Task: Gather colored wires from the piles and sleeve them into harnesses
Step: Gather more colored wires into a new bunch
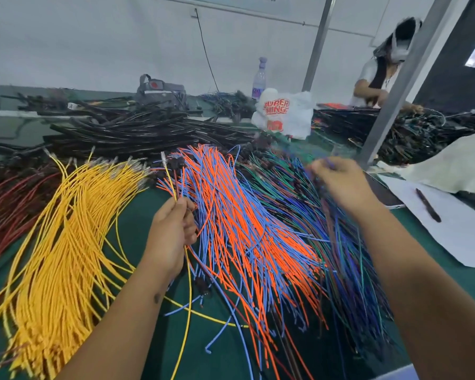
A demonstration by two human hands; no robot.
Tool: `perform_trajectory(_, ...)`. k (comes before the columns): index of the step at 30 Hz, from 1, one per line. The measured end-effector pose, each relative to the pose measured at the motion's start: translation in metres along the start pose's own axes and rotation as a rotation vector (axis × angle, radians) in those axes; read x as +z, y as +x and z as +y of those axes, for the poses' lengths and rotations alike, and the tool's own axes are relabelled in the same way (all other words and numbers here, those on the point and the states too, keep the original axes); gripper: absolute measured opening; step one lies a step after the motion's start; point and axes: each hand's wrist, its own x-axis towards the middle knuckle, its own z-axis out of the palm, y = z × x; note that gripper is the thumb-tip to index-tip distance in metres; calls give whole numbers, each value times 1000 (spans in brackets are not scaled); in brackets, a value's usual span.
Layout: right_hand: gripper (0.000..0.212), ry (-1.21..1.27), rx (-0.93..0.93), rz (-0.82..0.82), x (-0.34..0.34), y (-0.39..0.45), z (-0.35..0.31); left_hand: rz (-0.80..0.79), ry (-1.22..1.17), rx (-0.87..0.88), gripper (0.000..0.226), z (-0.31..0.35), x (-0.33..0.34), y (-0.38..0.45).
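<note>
1. At a green bench, the left hand (173,231) is gripping a yellow wire (187,297) and a few others.
2. The right hand (340,185), blurred, is pinching a strand from the blue-green pile (340,242).
3. Gathering is looking barely begun; black sleeves (137,130) are lying untouched behind.

Left hand (173,229) near centre, fingers curled in a fist with the thumb on top, forearm running in from the near left, right hand (340,185) farther and to the right, blurred, fingertips pinched together, forearm stretching in from the near right
</note>
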Motion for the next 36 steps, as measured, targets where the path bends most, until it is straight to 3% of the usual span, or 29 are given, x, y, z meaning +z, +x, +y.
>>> perform_trajectory(1,31,-57,51,-71,4,-1,4,0,-13,1,32,0,1,1)
perform_trajectory(3,30,-43,119,-55,8,-6,4,0,-49,1,32,0,1,2)
perform_trajectory(7,38,335,272,-34,3,-4,-5,-8,-62,5,32,-2,0,2)
perform_trajectory(9,38,371,238,30,-4,0,-14,-16,-75,9,31,-1,0,2)
perform_trajectory(14,30,629,-54,201,-26,19,-34,-29,-92,6,31,0,0,2)
perform_trajectory(17,8,444,42,130,-29,22,-29,-26,-76,6,31,2,0,0)
perform_trajectory(20,34,318,284,-100,-27,16,-13,-14,-69,3,32,3,2,-1)
perform_trajectory(24,28,70,482,-458,-17,3,1,-18,-65,7,32,4,2,-3)
perform_trajectory(26,35,21,521,-560,-9,1,4,-17,-55,5,32,5,1,-5)
perform_trajectory(28,42,-10,521,-584,-3,1,2,-13,-43,2,33,6,1,-6)
perform_trajectory(32,33,-260,366,-557,10,-6,-2,-1,-51,-13,33,8,3,-7)
perform_trajectory(34,31,-185,350,-478,13,-11,-1,-2,-65,-29,32,8,2,-6)
perform_trajectory(36,33,57,390,-338,7,-13,-5,-6,-77,-51,32,9,0,-7)
